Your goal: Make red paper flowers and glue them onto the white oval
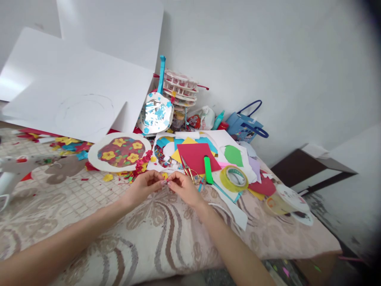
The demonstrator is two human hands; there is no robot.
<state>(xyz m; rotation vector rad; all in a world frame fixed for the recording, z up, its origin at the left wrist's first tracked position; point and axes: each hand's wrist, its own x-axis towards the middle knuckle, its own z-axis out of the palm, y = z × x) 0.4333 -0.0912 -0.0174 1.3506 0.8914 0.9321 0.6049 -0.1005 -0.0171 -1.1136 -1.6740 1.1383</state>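
My left hand (150,183) and my right hand (182,186) meet above the patterned cloth, thumbs and forefingers pinched together. Between the fingertips shows a small yellow paper piece (165,175) with a bit of red; its shape is mostly hidden. Just left of my left hand lie small red paper flowers (143,163). Behind them rests a white-rimmed wavy disc (95,153) decorated with yellow flowers. Scissors (190,173) with gold handles lie beyond my right hand, beside a green cutter (208,170) and red paper (196,155).
A yellow tape roll (234,178) and a plastic tub (285,200) stand on the right. White boards (74,79) lean at the back left. A glue gun (13,171) is at the left edge. Behind are a tiered paper model (180,89) and a blue bag (242,124).
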